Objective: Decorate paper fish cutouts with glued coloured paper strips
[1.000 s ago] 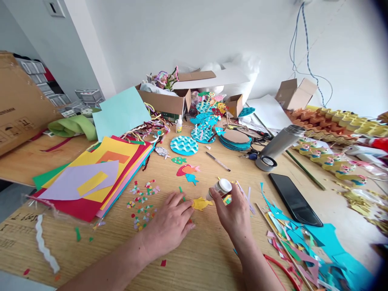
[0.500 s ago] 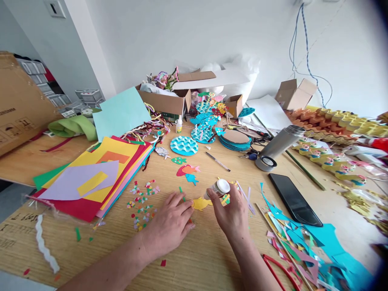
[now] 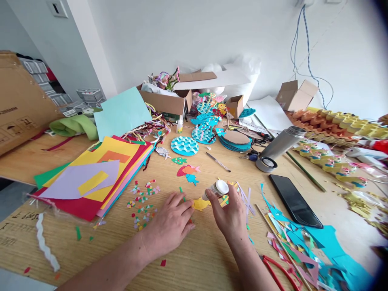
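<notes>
Left hand lies flat on the table, fingers a little spread, fingertips holding down the left edge of a yellow paper fish. Right hand pinches a small white glue bottle between thumb and fingers, tipped on its side with the nozzle pointing down-left, just above the fish's right end.

Progress, as a judgement: cutting looks finished. Three coloured fish and a green fish lie ready further back, with small paper scraps loose to the left. The yellow fish looks bare so far; no glue shows on it.

Against the frame one second back: bottle sits lower and further left, tilted more toward the fish, and the right hand has shifted with it. Left hand and fish are unmoved.
</notes>
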A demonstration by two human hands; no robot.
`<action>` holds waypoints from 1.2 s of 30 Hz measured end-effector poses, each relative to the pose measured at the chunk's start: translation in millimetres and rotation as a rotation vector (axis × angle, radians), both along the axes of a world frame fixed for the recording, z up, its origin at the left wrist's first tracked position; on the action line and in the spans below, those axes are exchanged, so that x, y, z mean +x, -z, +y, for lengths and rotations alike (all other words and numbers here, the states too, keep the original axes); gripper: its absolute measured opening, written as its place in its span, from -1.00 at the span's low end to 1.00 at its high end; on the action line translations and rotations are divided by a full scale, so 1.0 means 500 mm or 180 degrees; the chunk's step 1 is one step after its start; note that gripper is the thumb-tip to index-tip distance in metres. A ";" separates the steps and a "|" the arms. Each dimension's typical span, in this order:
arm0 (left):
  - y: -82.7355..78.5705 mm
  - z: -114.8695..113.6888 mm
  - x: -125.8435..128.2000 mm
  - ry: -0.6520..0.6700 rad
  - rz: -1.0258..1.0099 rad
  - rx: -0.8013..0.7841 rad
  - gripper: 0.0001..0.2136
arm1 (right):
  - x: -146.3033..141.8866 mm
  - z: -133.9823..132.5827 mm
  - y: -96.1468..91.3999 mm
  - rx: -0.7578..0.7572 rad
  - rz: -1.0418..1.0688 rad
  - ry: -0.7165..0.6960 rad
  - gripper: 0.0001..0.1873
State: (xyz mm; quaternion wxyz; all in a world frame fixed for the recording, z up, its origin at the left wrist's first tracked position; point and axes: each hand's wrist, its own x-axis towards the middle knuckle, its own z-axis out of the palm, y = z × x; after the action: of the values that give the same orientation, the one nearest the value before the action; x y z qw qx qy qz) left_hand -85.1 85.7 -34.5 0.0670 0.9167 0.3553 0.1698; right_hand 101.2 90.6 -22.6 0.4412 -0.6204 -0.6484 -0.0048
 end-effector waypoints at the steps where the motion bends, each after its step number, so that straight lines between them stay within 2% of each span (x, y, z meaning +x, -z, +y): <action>1: 0.000 0.000 0.000 0.0000 0.0003 -0.0004 -0.72 | -0.001 0.000 0.000 -0.0008 -0.0001 -0.0058 -0.77; 4: -0.002 0.000 -0.001 -0.0006 0.0031 -0.0041 -0.71 | 0.001 0.001 0.002 -0.0056 -0.0026 -0.0090 -0.76; 9: -0.006 -0.001 0.001 -0.0018 0.0028 -0.0060 -0.73 | 0.017 0.001 0.007 -0.0013 0.0030 0.0268 -0.73; 14: -0.004 -0.001 0.001 -0.0027 -0.0026 -0.0014 -0.73 | 0.018 -0.001 0.004 -0.0073 0.0045 0.0016 -0.75; 18: -0.002 0.000 0.000 -0.0003 -0.0007 -0.0036 -0.72 | 0.017 -0.003 0.001 -0.0050 0.0063 0.0089 -0.75; 23: -0.002 -0.001 0.000 -0.0002 -0.0005 -0.0054 -0.71 | 0.015 -0.008 0.000 -0.0085 0.0006 -0.0201 -0.76; 28: -0.001 -0.001 -0.001 0.0000 0.0002 -0.0091 -0.71 | 0.018 -0.011 -0.001 -0.0068 0.0033 -0.0026 -0.76; 32: -0.002 0.000 -0.001 0.0007 0.0004 -0.0049 -0.71 | 0.016 -0.012 -0.003 -0.0117 -0.0008 -0.0245 -0.77; 36: -0.001 -0.001 -0.001 -0.0011 0.0038 -0.0056 -0.71 | 0.014 -0.012 -0.003 -0.0084 0.0001 -0.0100 -0.76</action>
State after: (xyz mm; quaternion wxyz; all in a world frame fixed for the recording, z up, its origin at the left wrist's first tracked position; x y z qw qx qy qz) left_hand -85.7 85.2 -34.0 0.0727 0.9165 0.3587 0.1614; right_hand 108.3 84.4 -20.8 0.4331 -0.6159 -0.6580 0.0109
